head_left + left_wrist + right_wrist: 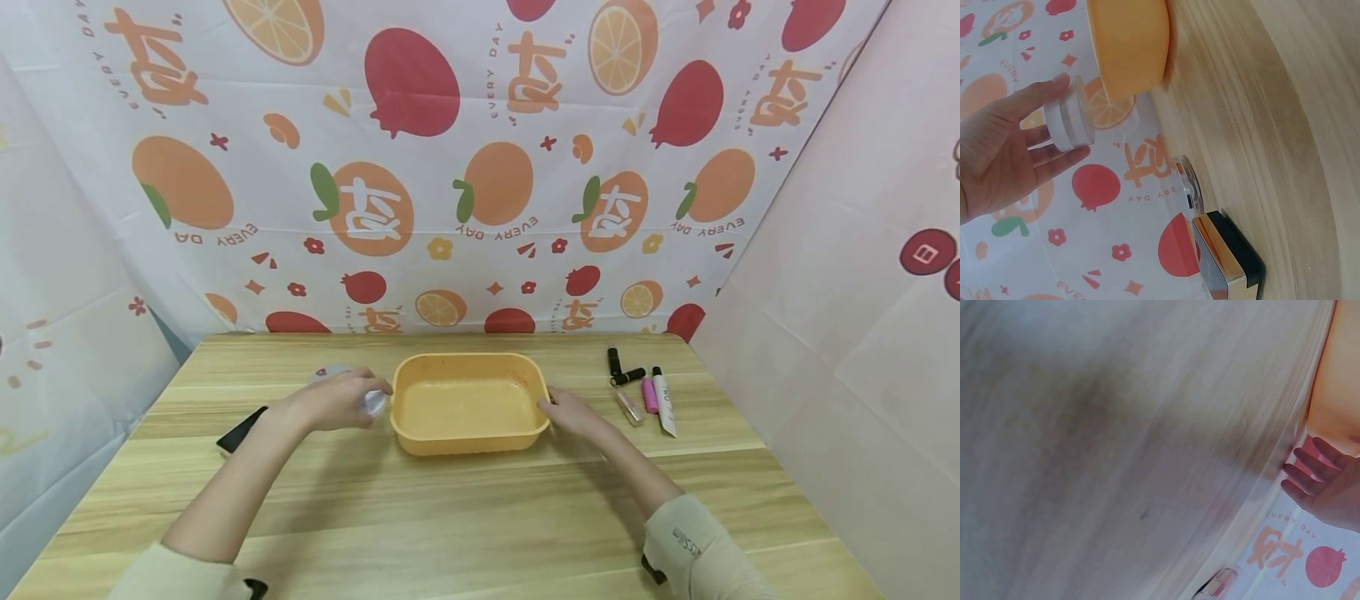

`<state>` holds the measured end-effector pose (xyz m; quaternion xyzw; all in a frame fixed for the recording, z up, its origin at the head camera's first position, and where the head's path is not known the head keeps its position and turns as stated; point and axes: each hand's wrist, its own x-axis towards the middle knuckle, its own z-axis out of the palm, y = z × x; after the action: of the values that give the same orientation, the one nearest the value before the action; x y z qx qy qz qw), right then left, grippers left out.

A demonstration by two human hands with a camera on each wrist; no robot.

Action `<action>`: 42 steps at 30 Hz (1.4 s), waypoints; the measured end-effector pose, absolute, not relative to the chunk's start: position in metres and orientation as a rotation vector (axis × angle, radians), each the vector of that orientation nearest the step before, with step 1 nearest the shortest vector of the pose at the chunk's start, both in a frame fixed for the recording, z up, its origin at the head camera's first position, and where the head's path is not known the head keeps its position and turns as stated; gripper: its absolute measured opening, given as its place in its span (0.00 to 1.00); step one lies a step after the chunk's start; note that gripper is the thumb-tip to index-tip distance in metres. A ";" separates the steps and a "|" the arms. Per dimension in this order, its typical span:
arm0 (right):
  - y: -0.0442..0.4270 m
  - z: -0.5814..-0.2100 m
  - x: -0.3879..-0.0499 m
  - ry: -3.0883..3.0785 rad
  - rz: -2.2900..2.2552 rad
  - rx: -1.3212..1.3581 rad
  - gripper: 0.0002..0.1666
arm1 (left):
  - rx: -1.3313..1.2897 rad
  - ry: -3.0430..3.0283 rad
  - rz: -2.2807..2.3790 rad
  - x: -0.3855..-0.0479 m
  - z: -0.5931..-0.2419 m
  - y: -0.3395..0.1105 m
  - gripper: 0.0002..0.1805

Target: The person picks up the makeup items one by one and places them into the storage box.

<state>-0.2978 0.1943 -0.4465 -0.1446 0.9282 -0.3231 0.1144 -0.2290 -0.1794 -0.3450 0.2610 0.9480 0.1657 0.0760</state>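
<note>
A yellow plastic basin stands in the middle of the wooden table, with its inside in view. Just off its left wall, my left hand pinches a small round clear-and-white jar between thumb and fingers, its flat faces turned sideways. Against the basin's right end rests my right hand, thumb near the rim. In the right wrist view its fingers are spread and loosely straight beside the basin wall.
Left of the basin lie a black-topped, gold-edged box and a clear round compact. On the right are a white tube, a pink tube, a clear lipstick-like stick and two black sticks. A printed cloth hangs behind.
</note>
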 end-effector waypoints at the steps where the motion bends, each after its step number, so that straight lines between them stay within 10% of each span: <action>1: 0.194 -0.446 -0.298 2.718 -0.951 -0.418 0.27 | 0.783 2.843 0.496 -0.229 -0.344 -0.179 0.23; 42: 0.196 -0.449 -0.298 2.712 -0.973 -0.427 0.30 | 0.823 2.868 0.477 -0.232 -0.343 -0.168 0.23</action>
<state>-0.2981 0.1965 -0.4489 -0.1456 0.9250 -0.3317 0.1143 -0.2318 -0.1680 -0.3427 0.2717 0.9475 0.1576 0.0598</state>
